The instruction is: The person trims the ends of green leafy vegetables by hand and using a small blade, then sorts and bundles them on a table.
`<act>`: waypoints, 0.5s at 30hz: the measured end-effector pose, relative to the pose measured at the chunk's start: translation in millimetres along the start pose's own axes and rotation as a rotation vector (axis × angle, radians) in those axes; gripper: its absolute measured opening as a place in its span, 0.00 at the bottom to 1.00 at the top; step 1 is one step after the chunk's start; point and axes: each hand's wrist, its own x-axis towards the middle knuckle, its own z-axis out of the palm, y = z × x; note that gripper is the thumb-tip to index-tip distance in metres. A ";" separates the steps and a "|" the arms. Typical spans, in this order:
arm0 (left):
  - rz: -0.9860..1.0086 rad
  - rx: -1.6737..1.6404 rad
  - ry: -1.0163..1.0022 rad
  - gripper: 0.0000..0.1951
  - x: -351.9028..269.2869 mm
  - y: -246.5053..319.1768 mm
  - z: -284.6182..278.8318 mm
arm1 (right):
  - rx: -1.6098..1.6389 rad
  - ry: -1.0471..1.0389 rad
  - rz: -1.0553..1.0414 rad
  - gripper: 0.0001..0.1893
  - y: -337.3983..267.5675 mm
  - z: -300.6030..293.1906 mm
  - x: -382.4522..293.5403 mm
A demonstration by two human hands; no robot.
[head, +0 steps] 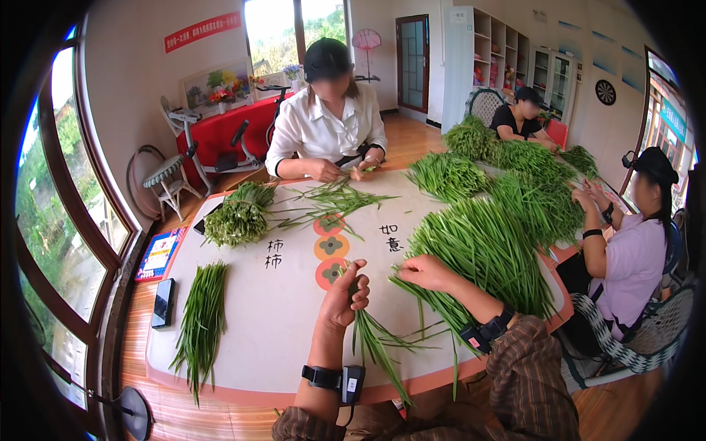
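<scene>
My left hand (pixel 345 300) is closed around a small bunch of garlic chives (pixel 380 353) above the near middle of the table. Their cut ends poke out near the thumb, and the long green leaves hang down past the table's front edge. At the left end of a large heap of garlic chives (pixel 480 248), my right hand (pixel 427 273) has its thumb and fingertips drawn together. Whether a stem is pinched between them is hidden. A neat bundle of chives (pixel 203 325) lies apart on the left side of the white-topped table (pixel 265 342).
A smartphone (pixel 162 303) lies at the left edge. Another green bundle (pixel 240 215) stands at the far left. Across the table, a person in white (pixel 331 121) handles loose stems (pixel 342 195). Two more people sit on the right beside more green heaps (pixel 535 204).
</scene>
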 end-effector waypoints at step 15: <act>-0.057 0.113 0.072 0.15 3.3 -6.9 -5.8 | -0.645 -0.046 0.048 0.11 11.1 26.1 0.7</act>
